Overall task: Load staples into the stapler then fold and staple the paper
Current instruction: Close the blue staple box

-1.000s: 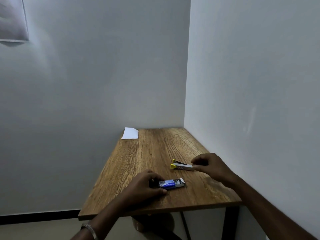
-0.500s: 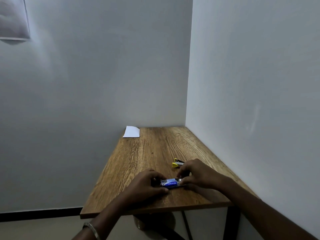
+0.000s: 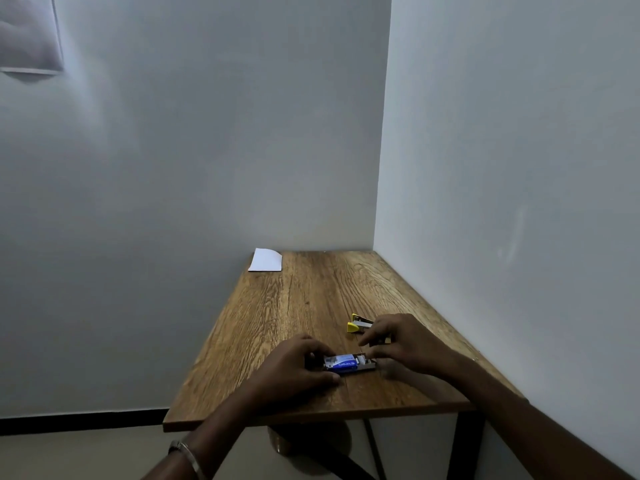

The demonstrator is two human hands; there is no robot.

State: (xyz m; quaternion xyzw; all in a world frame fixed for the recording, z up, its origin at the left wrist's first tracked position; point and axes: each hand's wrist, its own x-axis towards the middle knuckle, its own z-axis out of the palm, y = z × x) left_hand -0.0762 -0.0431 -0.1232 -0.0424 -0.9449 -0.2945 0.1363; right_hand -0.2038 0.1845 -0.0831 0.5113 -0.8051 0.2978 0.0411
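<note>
Opening the staple box (image 3: 343,364) at the near edge of the table (image 3: 304,299), staples not yet loaded.

Left hand (image 3: 298,370) grips the box's left end, curled round it, apparently to pin it against the pull. Right hand (image 3: 398,344) has fingertips pinched at the box's open right end, likely drawing the tray or a strip; contents too small to confirm. Stapler (image 3: 360,323) lies just beyond, partly behind the right hand. Paper (image 3: 266,260) lies at the far left corner, well apart.

One stapler (image 3: 360,323), one staple box (image 3: 346,363), one paper (image 3: 266,260)
</note>
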